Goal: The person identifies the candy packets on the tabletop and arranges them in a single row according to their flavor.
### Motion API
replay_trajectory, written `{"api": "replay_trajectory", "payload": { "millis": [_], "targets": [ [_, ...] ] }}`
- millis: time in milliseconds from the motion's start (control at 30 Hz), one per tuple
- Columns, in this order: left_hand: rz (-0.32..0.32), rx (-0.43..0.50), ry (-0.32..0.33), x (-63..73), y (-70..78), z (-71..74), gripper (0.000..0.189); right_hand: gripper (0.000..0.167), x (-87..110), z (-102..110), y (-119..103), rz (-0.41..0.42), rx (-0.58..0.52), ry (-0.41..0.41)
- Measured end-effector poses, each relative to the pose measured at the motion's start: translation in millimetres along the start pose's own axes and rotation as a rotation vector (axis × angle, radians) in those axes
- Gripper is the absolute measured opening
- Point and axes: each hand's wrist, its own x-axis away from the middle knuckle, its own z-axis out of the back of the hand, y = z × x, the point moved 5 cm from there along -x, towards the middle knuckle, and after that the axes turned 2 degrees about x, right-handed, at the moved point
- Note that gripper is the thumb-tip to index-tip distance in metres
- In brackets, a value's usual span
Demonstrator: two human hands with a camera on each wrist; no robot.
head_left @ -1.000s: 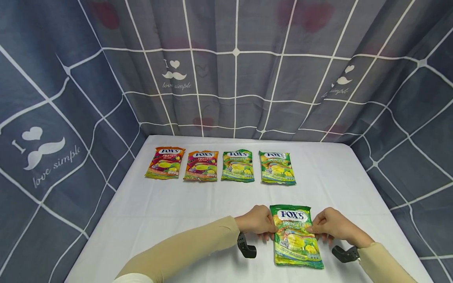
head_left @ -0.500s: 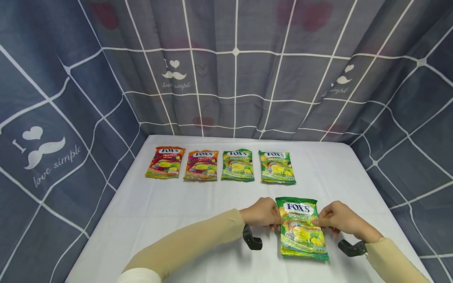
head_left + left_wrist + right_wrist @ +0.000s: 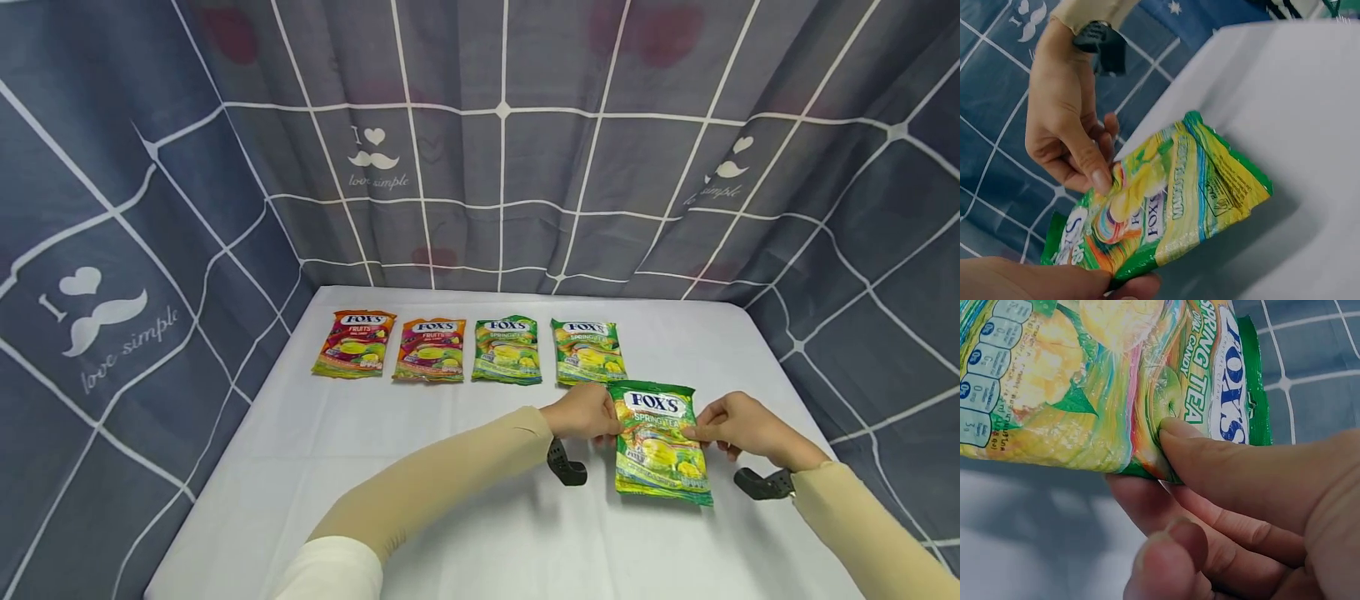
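Note:
Between both hands, a green and yellow Fox's Spring Tea candy bag is held up off the white table, its printed front toward the head camera. My left hand pinches the bag's left edge. On the opposite edge my right hand pinches it, with the thumb on the front and fingers behind. In the left wrist view the bag hangs tilted above the table, casting a shadow. Close behind its upper left corner lies another Spring Tea bag, its lower edge partly covered.
In a row along the back of the white table lie another green Spring Tea bag and two orange-red Fox's Fruits bags, the inner one and the outer one. A grey checked curtain encloses the table's back and sides.
Both hands have carried the Spring Tea bag away from the front, toward the back and slightly right, nearer the row. The row of bags has stayed in place.

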Motion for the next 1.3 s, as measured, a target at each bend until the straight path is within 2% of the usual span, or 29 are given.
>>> {"api": "replay_trajectory", "payload": {
  "millis": [233,267,333,467,500,567,633,700,733,767,1000,1300],
  "targets": [
    [-0.008,-0.089,0.033,-32.0,10.9,1.0,0.025,0.028,-10.3,25.9,8.3,-0.036,0.035,0.033],
    [-0.025,-0.122,0.056,-43.4,5.2,-2.2,0.029,0.028,-12.0,29.7,9.6,-0.041,0.043,0.042],
    [-0.025,-0.178,0.065,-58.1,4.5,-3.8,0.034,0.03,-15.4,37.0,12.3,-0.052,0.054,0.052],
    [-0.013,-0.306,0.102,-101.5,-12.5,-14.0,0.045,0.032,-22.3,48.2,18.8,-0.071,0.068,0.073],
    [0.021,-0.327,0.11,-97.5,-2.6,-11.4,0.043,0.032,-24.3,50.3,20.7,-0.072,0.069,0.076],
    [0.041,-0.348,0.129,-117.7,-12.5,-16.6,0.045,0.033,-28.9,54.0,25.6,-0.08,0.062,0.087],
    [0.062,-0.353,0.147,-132.0,-18.9,-19.5,0.047,0.035,-34.0,57.3,31.0,-0.089,0.051,0.101],
    [0.078,-0.337,0.167,-146.9,-24.7,-22.2,0.049,0.036,-39.8,60.3,37.2,-0.099,0.04,0.111],
    [0.072,-0.318,0.159,-162.0,-35.0,-25.4,0.054,0.037,-42.8,61.9,40.1,-0.106,0.037,0.117],
    [0.078,-0.313,0.173,-167.4,-36.5,-26.0,0.056,0.037,-45.8,63.2,42.8,-0.113,0.033,0.122],
    [0.11,-0.308,0.207,-187.5,-34.4,-24.3,0.058,0.036,-63.9,72.6,51.7,-0.151,0.049,0.176],
    [0.105,-0.219,0.262,-201.8,-47.5,-24.6,0.028,0.036,-83.1,75.8,50.4,-0.176,0.041,0.278]
  ]
}}
